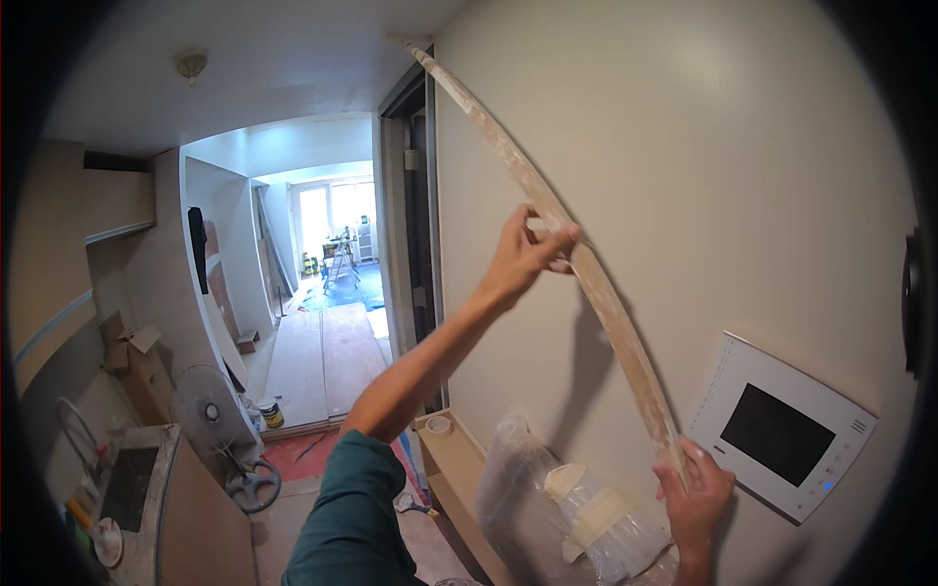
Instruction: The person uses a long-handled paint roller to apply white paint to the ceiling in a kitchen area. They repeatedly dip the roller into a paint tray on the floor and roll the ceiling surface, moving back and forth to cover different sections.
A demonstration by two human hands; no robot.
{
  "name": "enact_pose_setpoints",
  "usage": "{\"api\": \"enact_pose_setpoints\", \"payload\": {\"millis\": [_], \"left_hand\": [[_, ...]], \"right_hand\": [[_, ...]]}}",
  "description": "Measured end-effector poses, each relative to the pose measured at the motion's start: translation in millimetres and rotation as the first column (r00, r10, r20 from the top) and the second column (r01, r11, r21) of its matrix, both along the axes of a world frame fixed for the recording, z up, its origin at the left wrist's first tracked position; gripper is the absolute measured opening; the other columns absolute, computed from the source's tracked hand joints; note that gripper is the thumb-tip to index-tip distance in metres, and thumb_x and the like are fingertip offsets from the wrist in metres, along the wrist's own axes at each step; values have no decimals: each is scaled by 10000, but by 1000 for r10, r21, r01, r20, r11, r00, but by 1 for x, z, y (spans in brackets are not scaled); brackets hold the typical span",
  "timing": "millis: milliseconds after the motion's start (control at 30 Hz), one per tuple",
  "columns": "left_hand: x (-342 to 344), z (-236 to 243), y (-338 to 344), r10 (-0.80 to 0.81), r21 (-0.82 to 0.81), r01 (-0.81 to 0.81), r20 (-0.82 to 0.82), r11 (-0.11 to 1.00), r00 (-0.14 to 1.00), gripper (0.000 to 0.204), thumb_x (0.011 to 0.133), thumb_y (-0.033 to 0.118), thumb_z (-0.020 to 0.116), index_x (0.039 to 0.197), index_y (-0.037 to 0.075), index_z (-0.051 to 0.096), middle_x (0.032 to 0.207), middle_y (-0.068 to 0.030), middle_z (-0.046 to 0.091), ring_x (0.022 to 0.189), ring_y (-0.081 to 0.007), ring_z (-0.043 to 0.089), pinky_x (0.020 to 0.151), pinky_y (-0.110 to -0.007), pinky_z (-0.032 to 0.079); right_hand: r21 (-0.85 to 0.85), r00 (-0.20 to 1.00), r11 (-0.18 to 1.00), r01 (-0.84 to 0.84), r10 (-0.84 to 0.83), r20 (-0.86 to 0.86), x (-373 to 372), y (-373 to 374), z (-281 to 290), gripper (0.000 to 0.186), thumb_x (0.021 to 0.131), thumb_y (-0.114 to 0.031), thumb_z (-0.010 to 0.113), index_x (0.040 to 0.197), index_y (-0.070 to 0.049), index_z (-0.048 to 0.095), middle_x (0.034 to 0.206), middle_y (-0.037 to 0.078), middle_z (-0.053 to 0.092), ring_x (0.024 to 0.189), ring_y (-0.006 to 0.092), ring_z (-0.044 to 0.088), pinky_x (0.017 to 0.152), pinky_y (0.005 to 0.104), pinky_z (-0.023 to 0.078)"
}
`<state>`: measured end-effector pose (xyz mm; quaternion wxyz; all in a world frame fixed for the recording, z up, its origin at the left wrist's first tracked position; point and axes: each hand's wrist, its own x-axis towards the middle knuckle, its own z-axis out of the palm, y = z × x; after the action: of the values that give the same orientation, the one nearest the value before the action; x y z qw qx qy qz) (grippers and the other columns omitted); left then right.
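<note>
A long, narrow wooden strip (623, 337) with whitish smears slants across the beige wall (762, 176), from the ceiling corner down to the lower right. The fisheye view makes it look bowed. My left hand (528, 256) pinches it near its middle, with the arm stretched up and forward. Lower down, my right hand (700, 500) grips the near end between thumb and fingers. Just beside that hand, a white wall panel with a dark screen (779, 435) is mounted on the wall. Whether the strip touches the wall along its whole length, I cannot tell.
Below the strip, a plastic-wrapped bundle (601, 523) leans by a low wooden shelf unit (451, 471). At left are a sink (132, 488), a cardboard box (142, 376) and a standing fan (210, 410). Beyond the passage stands a stepladder (340, 259).
</note>
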<state>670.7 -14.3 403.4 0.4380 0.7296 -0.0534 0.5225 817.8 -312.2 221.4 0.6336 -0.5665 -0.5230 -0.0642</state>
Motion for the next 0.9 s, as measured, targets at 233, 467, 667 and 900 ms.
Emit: {"api": "enact_pose_setpoints", "payload": {"millis": [233, 467, 667, 900], "left_hand": [[25, -50, -119, -176, -34, 173, -142, 984, 974, 564, 893, 188, 761, 1164, -19, 312, 870, -160, 684, 740, -163, 679, 640, -272, 571], [27, -66, -161, -232, -93, 216, -243, 972, 942, 565, 914, 205, 742, 1180, -8, 291, 815, -142, 675, 704, -132, 655, 644, -248, 534], [23, -63, -146, -154, -54, 145, -246, 988, 957, 564, 935, 241, 715, 1194, -16, 285, 824, -141, 661, 682, -141, 656, 597, -258, 538], [23, -18, -47, 33, -40, -32, 15, 999, 999, 440, 978, 350, 623, 1100, 16, 362, 758, -91, 571, 569, -173, 623, 407, -293, 514]], "right_hand": [[80, 565, 753, 653, -554, 611, 65, -119, -165, 361, 864, -375, 754, 1059, -73, 722, 975, 84, 733, 786, 243, 681, 728, 397, 537], [104, 429, 753, 650, -476, 768, 90, -170, -206, 282, 879, -352, 745, 1031, -115, 724, 1012, 87, 732, 836, 259, 685, 764, 466, 532], [198, 372, 745, 637, -523, 767, 90, -146, -180, 262, 873, -312, 747, 1009, -90, 717, 912, 107, 724, 778, 262, 689, 645, 382, 555], [4, 996, 999, 54, -54, -65, -5, -38, -26, 279, 869, 24, 688, 1122, 115, 612, 747, 118, 682, 543, 106, 596, 478, 232, 461]]}}
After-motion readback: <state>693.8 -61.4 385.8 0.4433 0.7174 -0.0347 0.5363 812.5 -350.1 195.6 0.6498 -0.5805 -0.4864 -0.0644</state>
